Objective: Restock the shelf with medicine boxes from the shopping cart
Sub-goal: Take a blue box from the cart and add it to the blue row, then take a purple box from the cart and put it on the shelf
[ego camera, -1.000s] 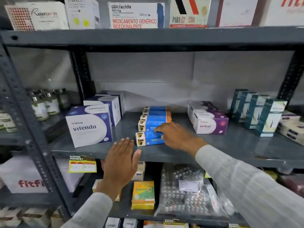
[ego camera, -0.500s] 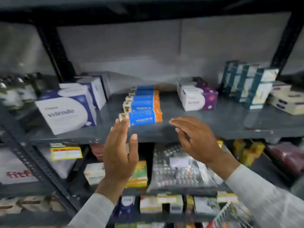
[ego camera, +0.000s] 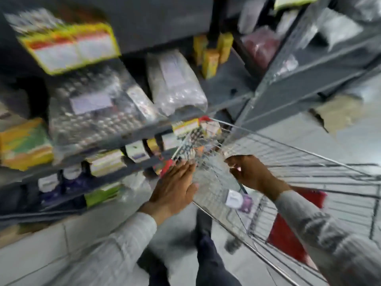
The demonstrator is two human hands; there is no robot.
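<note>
A white and purple medicine box [ego camera: 238, 200] lies low inside the wire shopping cart [ego camera: 299, 153], blurred, its print unreadable. Above it the right hand [ego camera: 250, 175] reaches into the basket with fingers curled, holding nothing that can be made out. The left hand [ego camera: 175, 188] is spread flat and empty at the cart's near rim. Left of the cart stands the grey shelf [ego camera: 127, 136], bearing bagged blister packs [ego camera: 97, 114], a yellow-green box [ego camera: 23, 144] and small cartons.
</note>
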